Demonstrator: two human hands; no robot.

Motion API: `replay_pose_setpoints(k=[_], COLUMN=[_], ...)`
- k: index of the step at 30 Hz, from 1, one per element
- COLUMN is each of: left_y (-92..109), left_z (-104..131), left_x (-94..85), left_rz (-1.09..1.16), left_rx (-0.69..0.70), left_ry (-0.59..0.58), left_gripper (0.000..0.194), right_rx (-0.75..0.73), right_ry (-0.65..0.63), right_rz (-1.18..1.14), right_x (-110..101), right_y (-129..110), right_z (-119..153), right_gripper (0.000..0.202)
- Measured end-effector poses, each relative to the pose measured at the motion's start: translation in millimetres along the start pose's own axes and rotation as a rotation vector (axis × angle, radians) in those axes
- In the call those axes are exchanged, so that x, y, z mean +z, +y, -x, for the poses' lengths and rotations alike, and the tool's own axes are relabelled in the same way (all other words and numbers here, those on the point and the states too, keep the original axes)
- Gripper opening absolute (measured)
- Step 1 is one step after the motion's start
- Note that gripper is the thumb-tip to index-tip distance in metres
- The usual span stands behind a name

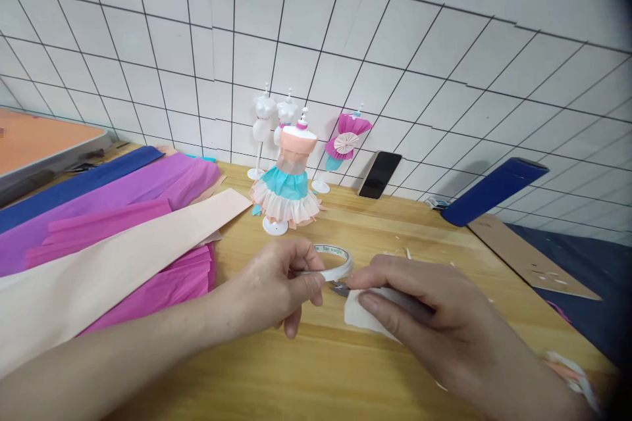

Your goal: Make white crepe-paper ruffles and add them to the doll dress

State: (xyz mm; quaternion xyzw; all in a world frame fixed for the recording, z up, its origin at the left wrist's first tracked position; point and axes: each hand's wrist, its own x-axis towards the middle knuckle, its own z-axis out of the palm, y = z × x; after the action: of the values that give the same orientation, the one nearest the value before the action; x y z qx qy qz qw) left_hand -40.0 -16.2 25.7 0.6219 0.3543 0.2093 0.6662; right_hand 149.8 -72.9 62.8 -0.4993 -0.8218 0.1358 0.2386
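My left hand (279, 286) is closed around a roll of clear tape (336, 263), its ring upright between thumb and fingers. Close to the right of it, my right hand (444, 316) pinches a small piece of whitish paper (368, 312). A grey metal tool (340, 288) pokes out between the tape and the right fingertips; most of it is hidden under that hand, so its kind is unclear. Just beyond the hands stands a mini dress form (299, 161) on a white base, dressed in peach, turquoise and cream ruffled paper.
Further back are two bare white dress forms (263, 115) and another in magenta (348, 138). A black phone (380, 174) leans on the tiled wall, near a blue cylinder (494, 191). Crepe paper sheets (128, 243) spread over the left; a brown board (533, 260) lies right.
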Motion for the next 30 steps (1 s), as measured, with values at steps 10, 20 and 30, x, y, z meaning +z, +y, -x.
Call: replay_pose_setpoints(k=[10, 20, 30], left_y=[-2.2, -4.9, -7.2], left_z=[0.1, 1.6, 0.8], left_x=[2.5, 7.3, 6.3], left_rz=[-0.003, -0.027, -0.010], left_rx=[0.015, 0.026, -0.001], left_ry=[-0.008, -0.006, 0.005], left_gripper=[0.007, 0.006, 0.006], right_rx=[0.058, 0.007, -0.002], right_ry=[0.007, 0.068, 0.086], right_rz=[0.071, 0.124, 0.155], right_x=[6.7, 12.7, 19.8], right_y=[0.8, -0.1, -2.8], right_z=[-1.7, -3.9, -4.7], right_gripper=[0.020, 0.026, 0.026])
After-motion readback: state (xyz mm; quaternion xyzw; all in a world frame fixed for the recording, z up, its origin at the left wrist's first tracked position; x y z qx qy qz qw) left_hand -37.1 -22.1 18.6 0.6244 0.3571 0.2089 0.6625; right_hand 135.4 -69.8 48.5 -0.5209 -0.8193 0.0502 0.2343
